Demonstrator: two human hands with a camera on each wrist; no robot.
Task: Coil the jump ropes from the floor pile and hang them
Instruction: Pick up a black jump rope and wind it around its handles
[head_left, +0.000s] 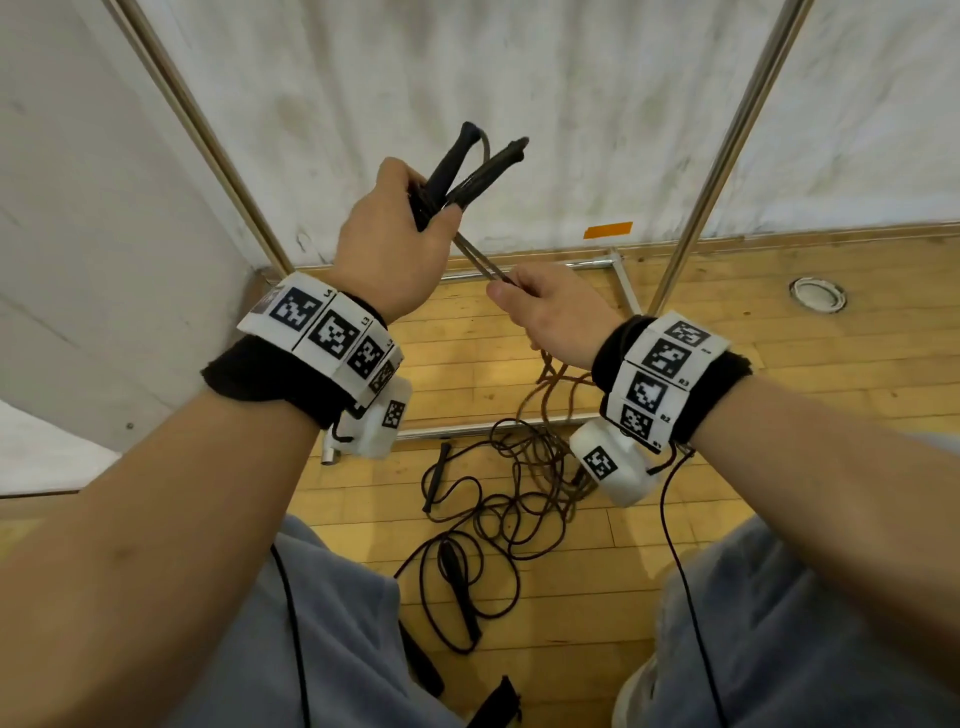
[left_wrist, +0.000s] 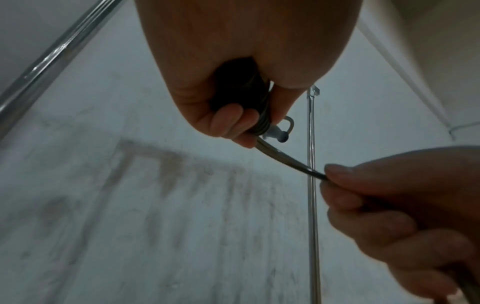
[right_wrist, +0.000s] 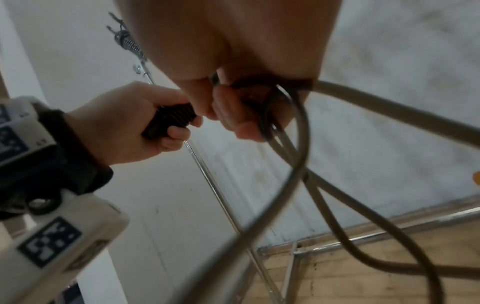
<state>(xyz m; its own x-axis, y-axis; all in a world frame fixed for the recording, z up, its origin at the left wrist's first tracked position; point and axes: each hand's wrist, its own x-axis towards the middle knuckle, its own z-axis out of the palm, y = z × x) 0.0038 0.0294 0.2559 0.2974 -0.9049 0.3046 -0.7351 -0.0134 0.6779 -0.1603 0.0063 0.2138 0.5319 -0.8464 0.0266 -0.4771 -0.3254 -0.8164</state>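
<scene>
On the wooden floor (head_left: 675, 519), at about 6 o'clock between the person's knees, lies the pile of jump ropes (head_left: 488, 519): thin dark cords in loose tangled loops with black handles among them. Such cord looks light and limp, likely to snag on its neighbours and to spring out of a coil unless pinned, so the firm grip belongs on the stiff handles while the cord is fed loop by loop.

Higher up, the right hand (head_left: 558, 314) is curled round the doubled cord (head_left: 480, 262) of one rope, strands trailing down toward the pile. At 11 o'clock from it, the left hand (head_left: 397, 244) is wrapped tightly round both handles (head_left: 470, 169), which splay up in a V.

Beyond, at 12 o'clock, the metal rack poles (head_left: 727, 156) rise against the white wall (head_left: 467, 78).
</scene>
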